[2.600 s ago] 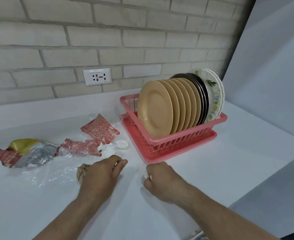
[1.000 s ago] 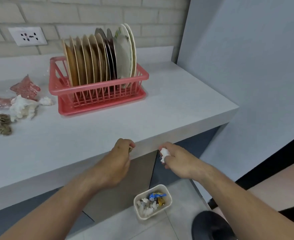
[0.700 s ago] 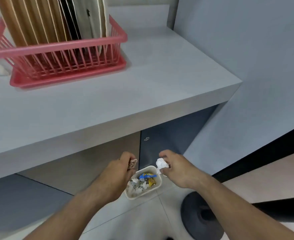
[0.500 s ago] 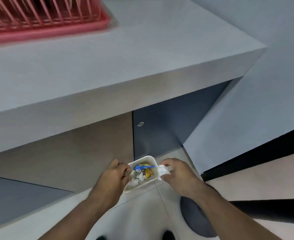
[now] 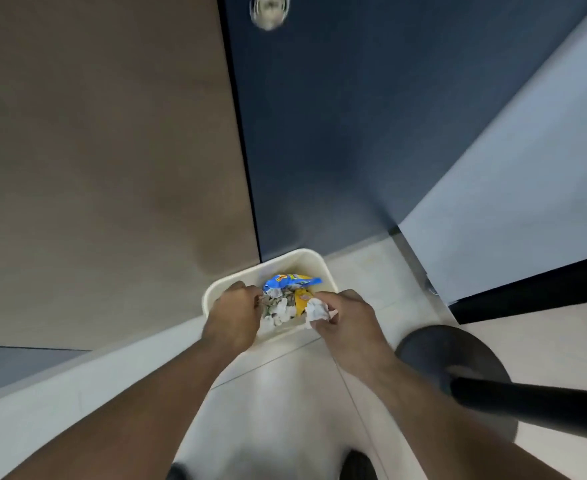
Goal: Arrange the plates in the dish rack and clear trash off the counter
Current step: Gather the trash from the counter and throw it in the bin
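A small white bin (image 5: 314,261) stands on the tiled floor against the cabinet, holding crumpled paper and a blue and yellow wrapper (image 5: 290,280). My left hand (image 5: 233,317) hovers over the bin's left rim with its fingers curled; only a small brownish bit of the scrap it pinches shows at the fingertips. My right hand (image 5: 345,318) is over the bin's right rim and pinches a crumpled white paper wad (image 5: 316,310). The counter, the plates and the dish rack are out of view.
Behind the bin are a tan cabinet door (image 5: 105,150) and a dark blue door (image 5: 337,116) with a round knob (image 5: 269,10). A black stool base (image 5: 451,362) and its pole stand at the right. A grey wall panel (image 5: 527,150) is at the right.
I have turned from the counter down to the floor bin. Both hands carried their scraps off the counter edge and lowered to just over the bin.
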`<state>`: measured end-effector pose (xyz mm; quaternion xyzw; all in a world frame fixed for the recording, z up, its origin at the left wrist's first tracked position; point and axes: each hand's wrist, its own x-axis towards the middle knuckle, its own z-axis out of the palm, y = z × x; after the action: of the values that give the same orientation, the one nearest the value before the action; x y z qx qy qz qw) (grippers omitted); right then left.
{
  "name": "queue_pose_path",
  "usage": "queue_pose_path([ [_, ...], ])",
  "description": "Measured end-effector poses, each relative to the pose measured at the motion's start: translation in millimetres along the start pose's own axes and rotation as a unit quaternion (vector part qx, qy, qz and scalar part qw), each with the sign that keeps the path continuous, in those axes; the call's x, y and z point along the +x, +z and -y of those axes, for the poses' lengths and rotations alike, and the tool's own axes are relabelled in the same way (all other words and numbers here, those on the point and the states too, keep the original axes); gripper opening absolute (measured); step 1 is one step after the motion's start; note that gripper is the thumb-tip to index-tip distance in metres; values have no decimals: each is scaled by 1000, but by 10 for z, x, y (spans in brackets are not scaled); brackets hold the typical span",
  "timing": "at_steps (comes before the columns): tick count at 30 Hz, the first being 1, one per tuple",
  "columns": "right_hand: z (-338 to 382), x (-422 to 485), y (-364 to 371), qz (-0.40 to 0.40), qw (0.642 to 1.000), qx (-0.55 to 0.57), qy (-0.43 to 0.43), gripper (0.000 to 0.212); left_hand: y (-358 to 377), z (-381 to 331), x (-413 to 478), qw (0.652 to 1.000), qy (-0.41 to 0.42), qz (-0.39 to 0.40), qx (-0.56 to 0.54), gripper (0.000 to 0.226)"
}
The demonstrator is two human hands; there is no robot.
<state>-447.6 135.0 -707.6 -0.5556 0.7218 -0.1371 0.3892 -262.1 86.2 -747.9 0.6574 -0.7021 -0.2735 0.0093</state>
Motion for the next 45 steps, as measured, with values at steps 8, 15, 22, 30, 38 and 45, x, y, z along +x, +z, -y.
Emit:
queue_pose_path([
  [8, 36, 576, 386, -8, 988, -153, -3, 43, 181, 379, 62, 999, -42, -6, -11, 33],
  [15, 105, 610, 424, 3, 984, -178, 7, 50, -274, 340, -204, 999, 13, -34, -27, 28],
  [22, 871, 18, -416, -45, 990, -132, -22, 32, -1334, -167, -638, 991, 122, -58, -9, 46],
  [30, 2366, -1029, -1724, -43, 984, -119, -126, 42, -3136, -892, -1546, 961, 208, -180, 23, 32],
  [38, 3736, -1918, -2814, -91, 971, -71, -208, 44, -4826, -1303, -2305, 932, 262, -250, 14, 29],
  [45, 4610, -2437, -3367, -141, 963, -51, -225, 46, -5922, -1294, -2607, 919, 250, -305, -5, 35],
])
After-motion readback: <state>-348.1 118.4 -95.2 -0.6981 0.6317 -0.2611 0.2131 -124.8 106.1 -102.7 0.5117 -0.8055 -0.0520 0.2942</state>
